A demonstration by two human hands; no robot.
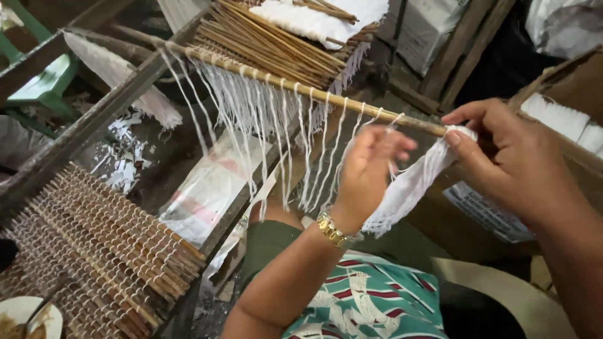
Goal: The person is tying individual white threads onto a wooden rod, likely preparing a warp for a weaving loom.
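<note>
1. You worked in a cluttered workshop, over a rough wooden frame (94, 122) with a stack of strung sticks (107, 251) at the left.
2. The wooden stick (301, 89) looked light and stiff, its hanging white strings (264, 119) soft and easily tangled.
3. Your left hand (367, 166) pinched single strands, fingers curled together.
4. Your right hand (512, 160) pressed the white string bundle (408, 185) against the stick's end with its thumb, the best place to hold it.

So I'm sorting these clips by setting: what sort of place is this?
Likely a small craft workshop for stringing wicks or threads: a wooden stick hung with white strings, stacked strung sticks, a rough wooden frame.
</note>
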